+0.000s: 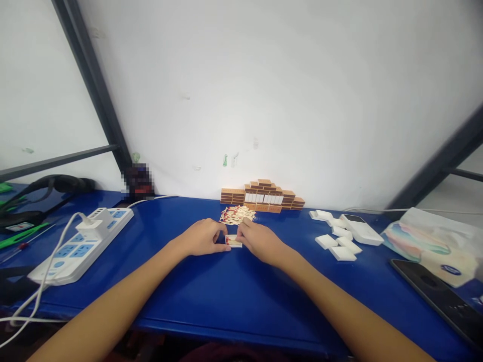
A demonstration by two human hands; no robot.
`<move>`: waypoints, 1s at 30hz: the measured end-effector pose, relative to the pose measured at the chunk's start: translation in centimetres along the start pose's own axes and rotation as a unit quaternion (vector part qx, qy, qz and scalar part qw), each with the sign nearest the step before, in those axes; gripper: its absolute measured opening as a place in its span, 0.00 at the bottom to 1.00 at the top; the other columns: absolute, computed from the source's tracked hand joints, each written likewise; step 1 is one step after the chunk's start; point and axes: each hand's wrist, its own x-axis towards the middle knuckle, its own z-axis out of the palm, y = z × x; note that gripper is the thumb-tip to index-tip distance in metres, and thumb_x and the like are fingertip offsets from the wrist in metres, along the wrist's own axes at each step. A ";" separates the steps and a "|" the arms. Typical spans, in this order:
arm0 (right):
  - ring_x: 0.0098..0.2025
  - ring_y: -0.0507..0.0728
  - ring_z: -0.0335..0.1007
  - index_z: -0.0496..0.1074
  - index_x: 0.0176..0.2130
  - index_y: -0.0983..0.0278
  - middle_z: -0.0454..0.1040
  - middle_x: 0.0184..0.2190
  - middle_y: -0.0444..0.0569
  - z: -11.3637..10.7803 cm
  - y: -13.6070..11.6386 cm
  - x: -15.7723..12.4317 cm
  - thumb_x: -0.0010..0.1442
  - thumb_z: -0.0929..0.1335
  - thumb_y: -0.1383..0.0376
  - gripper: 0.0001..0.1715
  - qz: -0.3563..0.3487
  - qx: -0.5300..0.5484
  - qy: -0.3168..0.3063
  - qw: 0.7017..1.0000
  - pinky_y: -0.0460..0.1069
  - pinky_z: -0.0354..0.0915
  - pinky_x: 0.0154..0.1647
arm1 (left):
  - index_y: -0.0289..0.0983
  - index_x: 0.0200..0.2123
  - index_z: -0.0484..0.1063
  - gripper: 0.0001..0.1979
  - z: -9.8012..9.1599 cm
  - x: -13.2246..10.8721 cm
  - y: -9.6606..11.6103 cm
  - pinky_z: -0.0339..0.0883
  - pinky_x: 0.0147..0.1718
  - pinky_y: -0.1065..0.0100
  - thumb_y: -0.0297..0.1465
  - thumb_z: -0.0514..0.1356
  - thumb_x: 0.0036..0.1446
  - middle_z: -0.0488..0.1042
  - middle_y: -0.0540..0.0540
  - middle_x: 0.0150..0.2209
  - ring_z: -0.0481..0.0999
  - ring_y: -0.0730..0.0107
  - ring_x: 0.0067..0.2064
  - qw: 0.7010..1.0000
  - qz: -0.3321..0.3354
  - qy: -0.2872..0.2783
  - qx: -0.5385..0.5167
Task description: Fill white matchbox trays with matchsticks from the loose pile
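Observation:
A small white tray (234, 245) with red-tipped matches in it lies on the blue table. My left hand (206, 237) grips its left end between thumb and fingers. At the tray's right end, the fingers of my right hand (258, 240) are pinched together over the matches; what they hold is too small to make out. Just behind the hands is a loose pile of matches (237, 215). Behind that, brown matchboxes (264, 193) stand stacked against the wall, with a row of white pieces among them.
Several white trays (341, 253) lie to the right, near a white device (362, 230), a tissue pack (433, 246) and a black phone (433, 296). On the left are a power strip (81, 251) with cables, a green tool (24, 235) and black straps (49, 188).

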 end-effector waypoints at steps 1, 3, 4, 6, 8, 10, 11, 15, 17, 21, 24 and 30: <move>0.40 0.56 0.71 0.71 0.44 0.64 0.71 0.45 0.52 0.0 0.1 0.0 0.72 0.66 0.63 0.07 -0.003 0.003 0.002 1.000 0.48 0.60 0.37 | 0.39 0.43 0.77 0.19 0.0 0.0 0.0 0.55 0.27 0.69 0.48 0.66 0.58 0.76 0.51 0.27 0.74 0.68 0.28 1.000 0.000 -0.001 0.000; 0.39 0.56 0.71 0.71 0.44 0.64 0.72 0.44 0.51 -0.3 0.3 -0.1 0.72 0.66 0.61 0.08 -0.007 0.014 0.008 1.000 0.48 0.59 0.36 | 0.39 0.43 0.78 0.20 0.0 0.0 0.0 0.55 0.28 0.69 0.48 0.66 0.58 0.76 0.50 0.27 0.74 0.68 0.28 1.000 -0.001 -0.002 0.000; 0.39 0.55 0.71 0.71 0.43 0.64 0.72 0.44 0.51 -0.5 0.5 -0.2 0.72 0.67 0.61 0.08 -0.007 0.019 0.010 1.000 0.48 0.59 0.36 | 0.40 0.43 0.78 0.20 0.0 0.0 0.0 0.55 0.28 0.69 0.48 0.65 0.58 0.76 0.51 0.27 0.74 0.68 0.28 1.000 -0.002 -0.002 0.000; 0.38 0.55 0.70 0.71 0.42 0.63 0.72 0.43 0.50 -1.1 0.7 -0.3 0.71 0.67 0.61 0.07 -0.003 0.027 0.009 1.000 0.49 0.59 0.36 | 0.40 0.43 0.78 0.19 -0.1 0.0 0.1 0.55 0.28 0.69 0.48 0.65 0.58 0.76 0.51 0.27 0.74 0.68 0.28 1.000 -0.002 -0.002 -0.002; 0.39 0.55 0.70 0.72 0.40 0.63 0.72 0.42 0.50 -1.6 1.0 -0.5 0.70 0.68 0.63 0.06 -0.003 0.036 0.007 0.999 0.48 0.58 0.37 | 0.40 0.42 0.78 0.19 -0.2 0.0 0.2 0.55 0.27 0.69 0.48 0.66 0.58 0.76 0.51 0.27 0.74 0.68 0.28 1.000 -0.004 -0.002 -0.003; 0.39 0.55 0.69 0.72 0.39 0.63 0.72 0.41 0.49 -1.8 1.1 -0.6 0.70 0.69 0.64 0.06 -0.007 0.045 0.004 0.999 0.48 0.58 0.37 | 0.40 0.42 0.78 0.19 -0.2 0.0 0.2 0.55 0.27 0.68 0.48 0.66 0.58 0.76 0.50 0.27 0.74 0.68 0.28 1.000 -0.006 -0.001 -0.004; 0.39 0.55 0.69 0.72 0.39 0.63 0.73 0.41 0.49 -1.7 1.2 -0.6 0.69 0.69 0.65 0.05 -0.010 0.050 0.002 0.999 0.48 0.58 0.37 | 0.40 0.42 0.78 0.19 -0.2 0.0 0.2 0.55 0.27 0.68 0.48 0.66 0.58 0.76 0.51 0.27 0.74 0.68 0.28 1.000 -0.006 0.000 -0.004; 0.38 0.54 0.69 0.71 0.39 0.63 0.73 0.41 0.48 -1.1 1.3 -0.5 0.69 0.68 0.66 0.04 -0.025 0.063 -0.007 0.998 0.47 0.58 0.37 | 0.40 0.42 0.78 0.19 -0.1 0.0 0.1 0.55 0.28 0.68 0.48 0.66 0.58 0.76 0.51 0.27 0.74 0.68 0.28 1.000 -0.005 0.000 0.002; 0.38 0.54 0.69 0.71 0.39 0.63 0.73 0.41 0.48 -0.8 1.3 -0.6 0.70 0.67 0.66 0.04 -0.027 0.065 -0.011 0.997 0.47 0.57 0.36 | 0.40 0.42 0.78 0.19 -0.2 0.0 0.2 0.55 0.27 0.68 0.48 0.66 0.58 0.76 0.50 0.27 0.74 0.68 0.28 1.000 -0.006 -0.002 0.003; 0.37 0.54 0.68 0.70 0.39 0.63 0.73 0.41 0.49 -0.6 1.3 -0.6 0.71 0.66 0.65 0.07 -0.029 0.062 -0.011 0.998 0.47 0.56 0.35 | 0.40 0.42 0.78 0.18 -0.2 0.0 0.3 0.55 0.28 0.68 0.48 0.66 0.57 0.76 0.51 0.26 0.74 0.68 0.29 1.000 -0.006 -0.001 0.008; 0.37 0.54 0.69 0.70 0.39 0.64 0.73 0.41 0.50 -0.5 1.2 -0.5 0.72 0.65 0.65 0.08 -0.035 0.042 -0.013 0.998 0.48 0.57 0.35 | 0.40 0.42 0.78 0.18 -0.2 0.0 0.3 0.55 0.28 0.68 0.48 0.66 0.57 0.76 0.51 0.27 0.74 0.68 0.28 1.000 -0.009 0.002 0.008; 0.37 0.55 0.70 0.70 0.40 0.64 0.73 0.42 0.50 0.1 1.1 -0.3 0.72 0.65 0.64 0.07 -0.040 0.021 -0.014 0.999 0.48 0.57 0.36 | 0.40 0.42 0.78 0.19 -0.1 0.0 0.1 0.55 0.28 0.68 0.48 0.66 0.58 0.77 0.50 0.27 0.75 0.67 0.29 1.000 -0.004 0.000 0.007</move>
